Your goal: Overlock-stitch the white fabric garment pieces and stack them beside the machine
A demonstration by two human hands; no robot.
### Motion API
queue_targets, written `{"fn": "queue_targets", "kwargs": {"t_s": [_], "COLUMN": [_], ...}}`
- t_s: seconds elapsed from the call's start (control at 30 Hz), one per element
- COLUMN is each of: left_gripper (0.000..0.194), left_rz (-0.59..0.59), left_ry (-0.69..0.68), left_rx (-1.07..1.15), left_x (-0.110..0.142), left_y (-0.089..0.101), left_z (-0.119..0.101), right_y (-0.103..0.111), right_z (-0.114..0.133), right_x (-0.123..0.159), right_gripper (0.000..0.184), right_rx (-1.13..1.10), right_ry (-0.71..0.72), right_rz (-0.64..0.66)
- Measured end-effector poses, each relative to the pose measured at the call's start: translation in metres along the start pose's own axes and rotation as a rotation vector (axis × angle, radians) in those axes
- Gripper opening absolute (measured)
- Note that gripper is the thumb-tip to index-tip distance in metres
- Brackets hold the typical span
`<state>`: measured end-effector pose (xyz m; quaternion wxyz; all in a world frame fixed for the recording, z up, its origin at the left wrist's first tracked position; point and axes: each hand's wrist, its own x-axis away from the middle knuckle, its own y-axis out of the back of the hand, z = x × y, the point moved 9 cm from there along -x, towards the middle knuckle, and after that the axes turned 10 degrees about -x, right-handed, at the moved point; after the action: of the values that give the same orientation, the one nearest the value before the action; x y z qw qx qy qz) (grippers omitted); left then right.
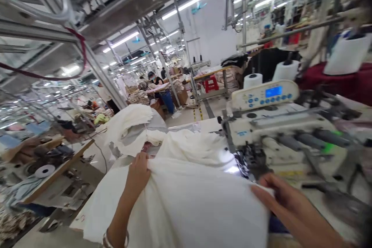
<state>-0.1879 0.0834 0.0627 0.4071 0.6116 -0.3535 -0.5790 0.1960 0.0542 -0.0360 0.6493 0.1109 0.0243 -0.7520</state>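
While left hand [138, 176], right hand [286, 201] fingers [263, 193] clench cloth [197, 205] edge | sewing machine [279, 131] right | room seemingly tight

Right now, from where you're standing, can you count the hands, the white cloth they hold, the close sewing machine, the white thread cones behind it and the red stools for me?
Hands: 2, left hand and right hand
White cloth held by them: 1
Sewing machine up close: 1
White thread cones behind it: 3
Red stool: 1
Total: 8
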Motion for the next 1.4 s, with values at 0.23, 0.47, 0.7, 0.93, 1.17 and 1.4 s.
{"fn": "queue_targets", "kwargs": {"t_s": [0.23, 0.47, 0.7, 0.93, 1.17, 1.4], "left_gripper": [0.052, 0.046, 0.036, 0.033, 0.041, 0.022], "left_rz": [-0.257, -0.152, -0.135, -0.186, -0.189, -0.123], "left_ry": [-0.721, -0.577, -0.492, -0.43, -0.424, -0.166], "left_rx": [0.276, 0.285, 0.128, 0.108, 0.249, 0.137], "left_x": [0.09, 0.096, 0.085, 0.077, 0.093, 0.121], "left_y": [0.003, -0.011, -0.01, -0.008, -0.015, -0.063], "left_z": [-0.209, -0.233, -0.238, -0.24, -0.224, -0.148], "right_y": [0.005, -0.01, -0.041, -0.033, -0.028, -0.033], "right_z": [-0.028, -0.066, -0.074, -0.069, -0.065, -0.06], "right_x": [-0.01, 0.024, 0.054, 0.049, 0.049, 0.05], "right_gripper": [0.044, 0.048, 0.038, 0.036, 0.034, 0.031], "right_rx": [-0.041, -0.39, -0.325, -0.287, -0.301, -0.179], "right_ry": [-0.184, -0.267, -0.293, -0.287, -0.302, -0.198], "right_rz": [-0.092, -0.026, 0.187, 0.175, 0.146, 0.197]}}
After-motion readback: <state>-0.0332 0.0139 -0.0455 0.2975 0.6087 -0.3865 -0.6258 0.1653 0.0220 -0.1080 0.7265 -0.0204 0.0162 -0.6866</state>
